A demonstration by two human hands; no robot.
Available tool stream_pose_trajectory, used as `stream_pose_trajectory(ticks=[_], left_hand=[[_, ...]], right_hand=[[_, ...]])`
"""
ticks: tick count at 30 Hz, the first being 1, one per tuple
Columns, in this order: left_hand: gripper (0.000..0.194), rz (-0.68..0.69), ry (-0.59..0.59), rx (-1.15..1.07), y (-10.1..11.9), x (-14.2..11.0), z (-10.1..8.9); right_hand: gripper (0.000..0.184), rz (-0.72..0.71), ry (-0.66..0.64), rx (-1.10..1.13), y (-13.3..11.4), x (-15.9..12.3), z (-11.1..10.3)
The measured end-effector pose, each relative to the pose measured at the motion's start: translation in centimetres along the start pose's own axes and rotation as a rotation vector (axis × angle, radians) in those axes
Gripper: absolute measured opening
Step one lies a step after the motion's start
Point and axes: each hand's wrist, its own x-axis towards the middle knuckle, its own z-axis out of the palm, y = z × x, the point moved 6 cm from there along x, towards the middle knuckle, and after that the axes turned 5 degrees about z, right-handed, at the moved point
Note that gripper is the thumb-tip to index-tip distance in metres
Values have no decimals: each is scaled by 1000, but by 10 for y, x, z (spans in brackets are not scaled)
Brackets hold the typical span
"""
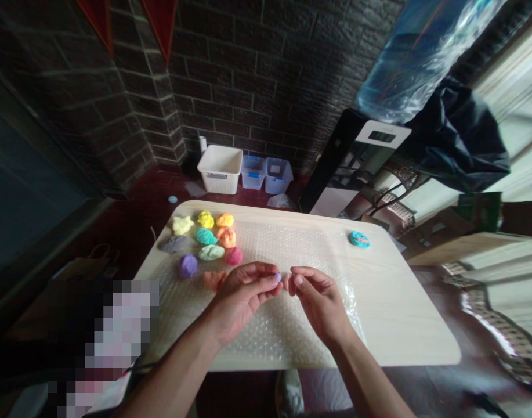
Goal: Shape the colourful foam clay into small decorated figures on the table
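Observation:
Above a sheet of bubble wrap (266, 334), my left hand (248, 290) pinches a small purple piece of modelling clay (277, 278) between thumb and fingers. Close beside it, my right hand (315, 299) has thumb and fingers pressed together; whatever they hold is too small to make out. Behind my left hand lies an orange-brown lump of clay (213, 281), partly covered by the wrist. Further left sit a purple clay ball (188, 266), a crimson lump (234, 256), a pale green lump (211, 252), a grey lump (175, 244) and several yellow, teal and orange ones.
A blue disc-shaped clay piece (359, 239) rests on the right of the pale wooden table (405, 313). Beyond the table stand a white basket (220, 171), two clear plastic bins (278, 176) and a water dispenser (348, 168). At lower left there is a pixelated area.

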Motion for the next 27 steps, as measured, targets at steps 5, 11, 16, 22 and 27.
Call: stream_pose_trajectory(ticks=[5,11,16,22,27], left_hand=[[22,60,-7,102,1,0,1],[21,109,-28,274,-1,1,-5],[24,110,-35,292,-1,-1,-3],[25,118,-30,289,2,-2,-1],[25,119,-18,309,3,-2,-1]], right_hand=[[19,-45,34,-117,-3,-4,-2],[11,-131,35,-222,-16,-12,9],[6,-246,16,-339,-25,-14,14],[5,-222,25,-337,-21,-14,12],[5,-225,33,-354,-21,-15,11]])
